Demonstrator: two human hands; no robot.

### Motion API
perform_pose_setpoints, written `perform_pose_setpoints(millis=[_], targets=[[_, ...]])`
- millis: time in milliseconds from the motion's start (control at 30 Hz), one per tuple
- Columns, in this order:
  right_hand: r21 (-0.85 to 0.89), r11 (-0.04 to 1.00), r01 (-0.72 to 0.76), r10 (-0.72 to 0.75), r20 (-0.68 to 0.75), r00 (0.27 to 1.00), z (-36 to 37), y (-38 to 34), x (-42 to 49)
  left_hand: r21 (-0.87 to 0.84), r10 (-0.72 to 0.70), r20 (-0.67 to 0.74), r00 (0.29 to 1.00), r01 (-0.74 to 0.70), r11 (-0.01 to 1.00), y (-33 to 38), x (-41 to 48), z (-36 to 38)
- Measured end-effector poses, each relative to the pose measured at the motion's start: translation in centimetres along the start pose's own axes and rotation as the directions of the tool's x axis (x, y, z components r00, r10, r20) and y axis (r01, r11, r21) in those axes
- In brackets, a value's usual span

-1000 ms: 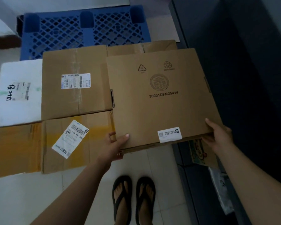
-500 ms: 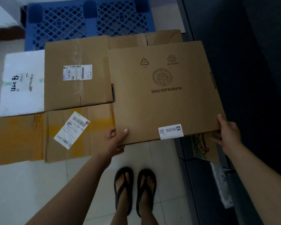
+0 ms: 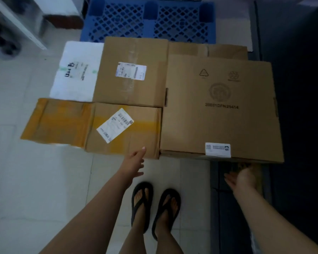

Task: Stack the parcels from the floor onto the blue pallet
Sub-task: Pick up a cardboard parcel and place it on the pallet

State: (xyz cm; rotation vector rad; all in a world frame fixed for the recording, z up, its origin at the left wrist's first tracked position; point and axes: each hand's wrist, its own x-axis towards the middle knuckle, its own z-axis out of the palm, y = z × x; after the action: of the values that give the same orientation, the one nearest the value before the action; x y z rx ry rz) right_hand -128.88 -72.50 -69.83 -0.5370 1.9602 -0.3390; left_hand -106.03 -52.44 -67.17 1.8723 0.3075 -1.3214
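Note:
The blue pallet (image 3: pixel 149 19) lies bare on the floor at the top. In front of it lie several parcels. A large brown parcel with recycling marks (image 3: pixel 220 107) sits on the right. A brown parcel with a white label (image 3: pixel 130 72) and a white parcel (image 3: pixel 75 74) lie further left. Nearer me are a brown parcel with a tilted label (image 3: pixel 125 131) and a yellow-taped parcel (image 3: pixel 57 121). My left hand (image 3: pixel 134 164) is open, fingertips at the near edge of the tilted-label parcel. My right hand (image 3: pixel 240 178) is open, just below the large parcel's near edge, apart from it.
A dark cabinet or bench (image 3: pixel 299 107) fills the right side. My feet in black sandals (image 3: pixel 154 204) stand on the pale tiled floor (image 3: pixel 35 189). A white furniture edge (image 3: pixel 17 24) is at the top left.
Both hands have let go of the large brown parcel, which now rests lower among the others. The hands have drawn back toward me, and the camera has shifted right.

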Motion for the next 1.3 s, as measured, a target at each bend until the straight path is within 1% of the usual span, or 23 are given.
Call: perform_pose_setpoints(millis=[33,67,100,167,233,267,333,400,467,533,567,600,733,833,933,1100,1133,1200,1300], targets=[[-0.113,0.993,0.016,-0.014,0.017,1.000,0.7,1.1,-0.8,-0.020,-0.005,-0.032,0.999,0.005,1.000,-0.6,-0.3,-1.2],[-0.258,0.965,0.054,-0.041,0.056,0.998,1.5,2.3,-1.6,-0.038,-0.006,-0.064,0.998,0.004,0.999,-1.1,-0.7,-2.4],[-0.398,0.912,0.100,-0.054,0.127,0.991,2.4,3.4,-2.8,-0.054,-0.007,-0.097,0.995,0.002,0.999,-1.8,-1.1,-3.7],[-0.617,0.751,0.235,-0.052,0.299,0.953,4.4,5.6,-5.7,-0.092,-0.022,-0.156,0.988,0.007,0.996,-3.3,-2.1,-6.5],[-0.702,0.580,0.413,-0.064,0.466,0.882,6.7,7.6,-8.8,-0.159,-0.052,-0.204,0.978,0.020,0.987,-5.2,-3.4,-9.5],[-0.699,0.495,0.516,-0.062,0.564,0.823,8.0,8.7,-10.5,-0.195,-0.067,-0.225,0.972,0.022,0.981,-6.3,-4.2,-11.0],[-0.646,0.325,0.691,0.010,0.733,0.681,10.9,10.6,-14.1,-0.252,-0.092,-0.267,0.959,0.022,0.967,-8.6,-5.8,-14.3],[-0.594,0.142,0.792,0.072,0.804,0.590,13.7,12.5,-17.6,-0.301,-0.109,-0.313,0.943,0.011,0.954,-11.2,-7.4,-17.8],[-0.503,0.004,0.864,0.128,0.858,0.498,16.1,14.8,-21.1,-0.350,-0.122,-0.360,0.925,-0.012,0.937,-14.1,-9.2,-21.5],[-0.377,-0.196,0.905,0.151,0.901,0.407,18.0,17.4,-24.8,-0.384,-0.132,-0.406,0.905,-0.038,0.922,-17.3,-11.2,-25.1],[-0.324,-0.284,0.903,0.156,0.913,0.377,18.7,18.8,-26.7,-0.398,-0.136,-0.425,0.895,-0.050,0.916,-19.1,-12.4,-26.9],[-0.283,-0.330,0.900,0.166,0.921,0.351,19.3,20.4,-29.0,-0.411,-0.141,-0.442,0.886,-0.060,0.910,-21.0,-13.6,-28.6],[-0.120,-0.452,0.884,0.236,0.939,0.249,20.2,28.3,-37.1,-0.474,-0.183,-0.515,0.837,-0.100,0.875,-29.5,-19.1,-34.7],[-0.004,-0.500,0.866,0.308,0.934,0.182,20.0,35.7,-41.7,-0.556,-0.263,-0.541,0.799,-0.105,0.825,-37.2,-23.3,-38.0],[0.096,-0.537,0.838,0.410,0.898,0.160,19.6,43.9,-44.9,-0.637,-0.364,-0.541,0.758,-0.087,0.765,-45.5,-26.4,-40.2],[0.346,-0.618,0.706,0.591,0.796,0.128,19.2,56.6,-46.6,-0.726,-0.551,-0.556,0.622,-0.042,0.686,-58.4,-28.3,-40.6],[0.390,-0.628,0.673,0.619,0.774,0.129,19.4,59.0,-46.3,-0.762,-0.585,-0.531,0.613,-0.043,0.646,-60.9,-27.8,-40.1],[0.462,-0.639,0.615,0.668,0.730,0.145,19.9,63.8,-45.0,-0.846,-0.653,-0.443,0.615,-0.047,0.530,-65.9,-26.1,-38.4],[0.541,-0.643,0.542,0.715,0.678,0.172,21.9,70.9,-41.4,-0.919,-0.722,-0.367,0.586,-0.106,0.381,-73.9,-22.1,-35.3]])
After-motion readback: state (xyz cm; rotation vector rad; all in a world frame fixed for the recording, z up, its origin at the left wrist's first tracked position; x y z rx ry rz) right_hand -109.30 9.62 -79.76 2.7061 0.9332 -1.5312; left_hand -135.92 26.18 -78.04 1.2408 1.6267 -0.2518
